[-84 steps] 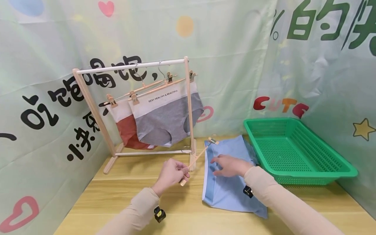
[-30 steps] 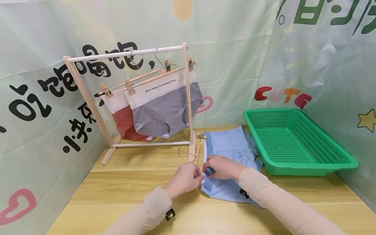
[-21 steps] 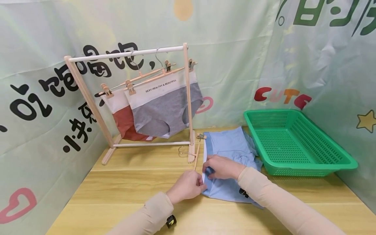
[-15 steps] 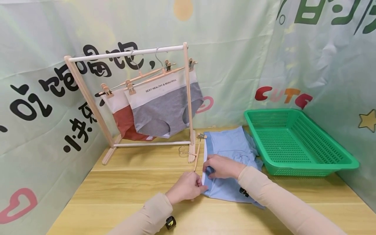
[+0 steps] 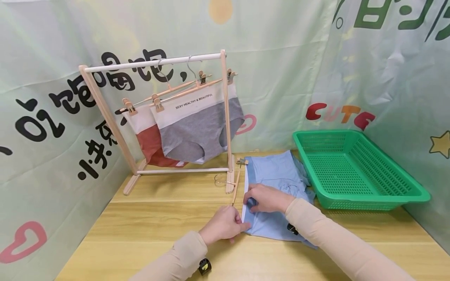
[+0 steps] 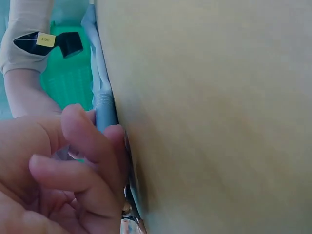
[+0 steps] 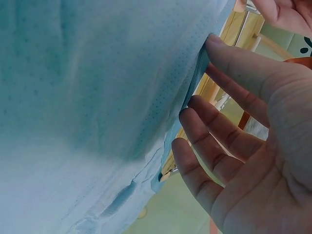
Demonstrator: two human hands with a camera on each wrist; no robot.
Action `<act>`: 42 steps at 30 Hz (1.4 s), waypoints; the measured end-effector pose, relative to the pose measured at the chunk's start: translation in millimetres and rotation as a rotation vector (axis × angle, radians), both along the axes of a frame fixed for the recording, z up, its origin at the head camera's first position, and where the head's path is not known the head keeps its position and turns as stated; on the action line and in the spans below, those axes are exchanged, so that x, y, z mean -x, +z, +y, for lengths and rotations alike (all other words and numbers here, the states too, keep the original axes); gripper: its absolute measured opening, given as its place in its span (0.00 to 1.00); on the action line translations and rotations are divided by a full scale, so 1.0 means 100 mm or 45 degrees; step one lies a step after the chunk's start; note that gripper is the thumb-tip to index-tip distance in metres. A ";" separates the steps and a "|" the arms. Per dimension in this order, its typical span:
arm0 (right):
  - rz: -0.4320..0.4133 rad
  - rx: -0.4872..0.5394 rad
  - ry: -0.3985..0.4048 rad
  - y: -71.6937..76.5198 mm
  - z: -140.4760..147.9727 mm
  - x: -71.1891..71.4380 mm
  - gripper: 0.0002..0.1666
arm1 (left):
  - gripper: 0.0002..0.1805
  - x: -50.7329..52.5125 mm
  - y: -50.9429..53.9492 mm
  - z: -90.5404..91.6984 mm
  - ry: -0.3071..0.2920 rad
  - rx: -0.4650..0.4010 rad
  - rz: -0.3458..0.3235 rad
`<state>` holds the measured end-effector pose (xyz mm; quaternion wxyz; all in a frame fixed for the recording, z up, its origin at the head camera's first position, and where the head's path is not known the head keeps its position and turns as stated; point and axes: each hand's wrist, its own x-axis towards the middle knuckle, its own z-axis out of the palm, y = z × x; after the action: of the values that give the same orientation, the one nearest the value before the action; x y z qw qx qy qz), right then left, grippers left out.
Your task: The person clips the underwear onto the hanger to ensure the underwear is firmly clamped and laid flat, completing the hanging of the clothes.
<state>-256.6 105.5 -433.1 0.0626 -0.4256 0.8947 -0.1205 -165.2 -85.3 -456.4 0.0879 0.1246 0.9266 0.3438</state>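
Light blue underwear lies flat on the table, its waistband facing left. Alongside the waistband is a wooden clip hanger; its far clip is at the waistband's far corner. My left hand grips the hanger's near end, thumb against the waistband's near corner; its fingers hide most of the near clip. With thumb and index finger, my right hand pinches the waistband's middle. In the right wrist view, the other fingers of that hand are loosely bent along the fabric edge.
A small wooden rack stands behind to the left. Grey underwear and red underwear hang from it on clip hangers. To the right sits a green plastic basket. Printed cloth walls enclose the wooden table.
The hanger, earlier held tilted near the underwear, now lies along the waistband. My left hand has come nearer and right to its near end. My right hand has gone from spread fingers to pinching the waistband.
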 end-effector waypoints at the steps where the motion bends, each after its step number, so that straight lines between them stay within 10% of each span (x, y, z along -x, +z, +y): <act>1: 0.000 0.001 -0.002 0.00 0.00 0.00 0.16 | 0.21 0.00 0.00 0.00 0.000 -0.005 -0.002; 29: 0.163 0.081 0.263 -0.06 -0.10 0.14 0.09 | 0.15 -0.02 0.02 0.00 0.072 -0.305 -0.242; 37: 0.041 0.037 0.128 -0.10 -0.14 0.05 0.06 | 0.17 0.00 0.11 -0.15 -0.020 -0.109 -0.129; 42: 0.048 0.063 0.081 -0.01 -0.07 -0.11 0.08 | 0.14 0.06 0.23 -0.45 0.074 0.071 0.152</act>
<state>-245.8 98.6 -434.3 0.0389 -0.4575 0.8784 -0.1324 -171.5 -130.1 -433.5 0.0260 0.1155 0.9426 0.3122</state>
